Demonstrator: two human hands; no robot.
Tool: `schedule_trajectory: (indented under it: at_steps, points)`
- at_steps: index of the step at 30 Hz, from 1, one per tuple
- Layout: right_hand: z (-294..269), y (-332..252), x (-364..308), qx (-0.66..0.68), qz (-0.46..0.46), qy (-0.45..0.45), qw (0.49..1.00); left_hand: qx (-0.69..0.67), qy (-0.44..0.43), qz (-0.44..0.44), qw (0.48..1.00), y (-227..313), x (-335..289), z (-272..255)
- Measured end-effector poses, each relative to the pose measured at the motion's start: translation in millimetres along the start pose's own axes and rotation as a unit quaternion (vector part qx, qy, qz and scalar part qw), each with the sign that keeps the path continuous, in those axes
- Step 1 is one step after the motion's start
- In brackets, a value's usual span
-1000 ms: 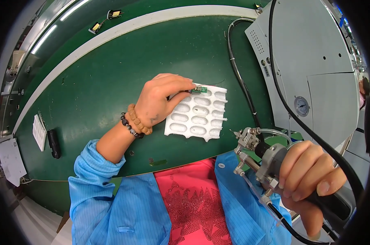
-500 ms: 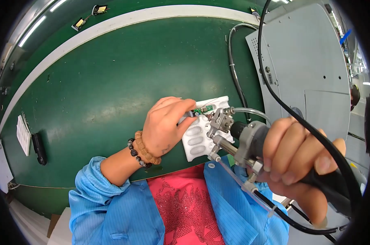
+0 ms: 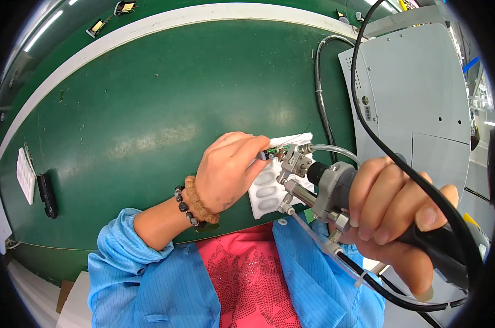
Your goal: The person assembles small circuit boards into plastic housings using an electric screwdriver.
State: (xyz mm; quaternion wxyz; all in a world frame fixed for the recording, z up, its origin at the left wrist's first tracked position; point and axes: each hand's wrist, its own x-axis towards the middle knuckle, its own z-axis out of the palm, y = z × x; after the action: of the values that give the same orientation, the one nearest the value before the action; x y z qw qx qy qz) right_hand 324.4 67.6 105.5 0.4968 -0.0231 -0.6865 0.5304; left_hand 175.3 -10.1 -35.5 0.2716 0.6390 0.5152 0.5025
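Note:
My left hand point(image 3: 223, 169) pinches a small green circuit board point(image 3: 276, 151) with a dark part at its near end. It holds the board over a white moulded tray point(image 3: 256, 208) that has oval hollows. Wrapped in my right hand point(image 3: 389, 205) is a hand-held power screwdriver point(image 3: 340, 186) with a black body, a metal nose and a clear feed tube. The nose points left, right up against the board's right end. That nose covers part of the board and tray, so I cannot tell whether the tip touches.
A large grey metal machine point(image 3: 417, 82) stands at the right. A thick black hose point(image 3: 319, 82) runs along the green table point(image 3: 165, 93), and a black cable point(image 3: 392, 150) crosses over my right hand. A notepad point(image 3: 25, 175) and a black oblong object point(image 3: 47, 195) lie far left.
My left hand has moved the circuit board slightly right, closer in against the screwdriver's nose, which hides more of it. My right hand has barely moved. The whole view has shifted a little.

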Motion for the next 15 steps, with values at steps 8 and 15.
schedule_trajectory:
  at_steps: [8, 15]
  points:
    - [0.5, -3.2, -1.3, -0.006, 0.008, 0.000, 1.000, 0.012, -0.002, -0.011, 1.000, 3.7, 1.8, -0.7]
    - [2.7, -0.6, -4.8, 0.004, 0.025, 0.010, 1.000, 0.010, 0.004, -0.010, 1.000, 2.0, -2.4, -0.4]
